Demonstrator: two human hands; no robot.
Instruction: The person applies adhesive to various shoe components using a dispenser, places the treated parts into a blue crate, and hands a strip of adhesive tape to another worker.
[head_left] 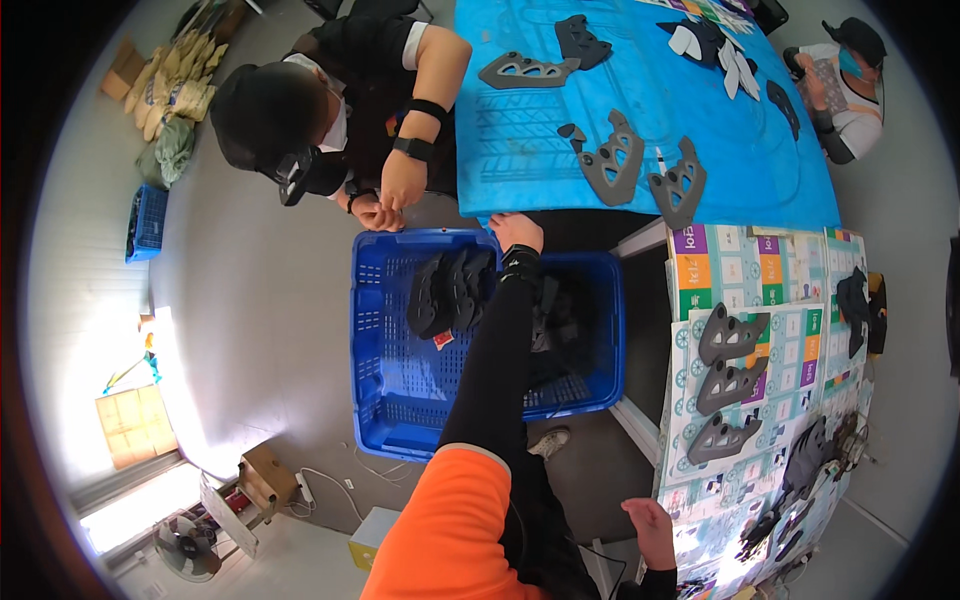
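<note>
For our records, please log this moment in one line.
left hand: near blue basket's rim; right hand: near patterned tabletop; dark parts: in basket

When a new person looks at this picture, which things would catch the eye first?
Probably the bright orange sleeve at the lower middle, then the blue sheet at the top, with grey pieces lying on it. Next comes the blue basket near the centre, partly hidden by the black-sleeved arm, with dark pieces inside.
</note>
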